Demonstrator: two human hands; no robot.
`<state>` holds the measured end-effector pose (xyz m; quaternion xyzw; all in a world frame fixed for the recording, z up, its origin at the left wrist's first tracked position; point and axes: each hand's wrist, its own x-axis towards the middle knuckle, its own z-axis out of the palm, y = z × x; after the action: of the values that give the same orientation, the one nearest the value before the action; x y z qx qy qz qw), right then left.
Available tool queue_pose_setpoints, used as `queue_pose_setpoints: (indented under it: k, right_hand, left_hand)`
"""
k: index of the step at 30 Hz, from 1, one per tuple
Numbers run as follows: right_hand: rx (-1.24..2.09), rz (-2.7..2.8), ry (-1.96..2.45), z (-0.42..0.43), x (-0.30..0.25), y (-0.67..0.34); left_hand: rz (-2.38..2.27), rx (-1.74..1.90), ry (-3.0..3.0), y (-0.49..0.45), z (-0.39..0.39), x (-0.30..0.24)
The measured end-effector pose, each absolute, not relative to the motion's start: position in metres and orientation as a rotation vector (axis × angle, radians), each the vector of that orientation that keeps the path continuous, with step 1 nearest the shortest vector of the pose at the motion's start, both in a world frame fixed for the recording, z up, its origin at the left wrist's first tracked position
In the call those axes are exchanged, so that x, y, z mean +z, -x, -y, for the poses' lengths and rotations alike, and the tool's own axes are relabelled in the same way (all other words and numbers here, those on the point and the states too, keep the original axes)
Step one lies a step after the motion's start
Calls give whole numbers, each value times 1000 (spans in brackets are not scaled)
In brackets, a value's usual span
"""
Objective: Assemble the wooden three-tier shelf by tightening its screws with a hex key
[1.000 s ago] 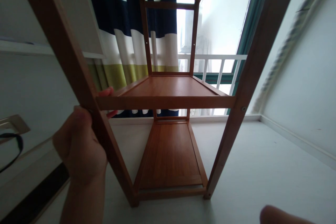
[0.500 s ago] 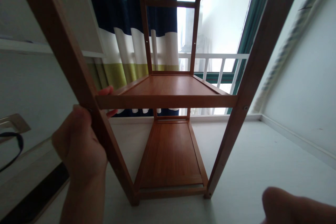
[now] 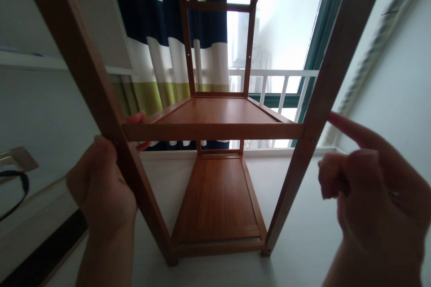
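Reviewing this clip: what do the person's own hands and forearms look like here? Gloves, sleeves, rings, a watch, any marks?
Both are bare. The left hand and its forearm show no glove, sleeve, ring or watch. The right hand is also ungloved and sleeveless as far as the frame shows, blurred, with a fingernail faintly visible. No markings can be made out on either.

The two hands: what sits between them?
In the head view, the wooden shelf unit's front rail and middle shelf span the gap. The left hand grips the left post; the right hand hovers beside the right post, untouching.
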<state>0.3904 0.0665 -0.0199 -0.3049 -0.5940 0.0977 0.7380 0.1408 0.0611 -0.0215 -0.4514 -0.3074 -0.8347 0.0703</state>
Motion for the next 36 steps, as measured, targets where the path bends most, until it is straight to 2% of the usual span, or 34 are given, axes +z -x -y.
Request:
queue_pose_setpoints:
  k: [8, 18, 36]
  right_hand:
    - [297, 1228, 810, -72, -16, -379]
    - [365, 1265, 768, -73, -15, -380]
    - [296, 1296, 721, -81, -20, -389]
  left_hand:
    - [967, -2500, 1364, -142, -60, -20]
    - [968, -2457, 1359, -139, -62, -22]
    - [960, -2352, 1402, -137, -60, -25]
